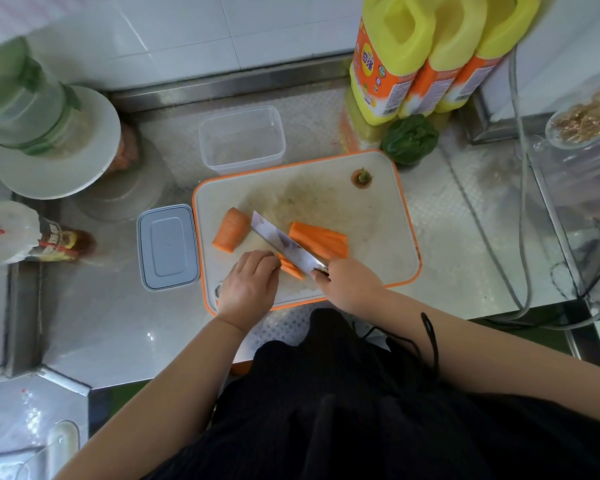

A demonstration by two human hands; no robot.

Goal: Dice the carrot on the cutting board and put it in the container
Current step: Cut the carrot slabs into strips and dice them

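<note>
My left hand pins carrot strips steady — right hand grips knife, dicing — container empty

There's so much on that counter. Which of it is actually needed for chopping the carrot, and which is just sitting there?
In use: cutting board, knife in the right hand, carrot strips under the left hand, carrot chunks, clear container.

Lying about: container lid, yellow bottles, green pepper, cut-off carrot top, white plate.
</note>
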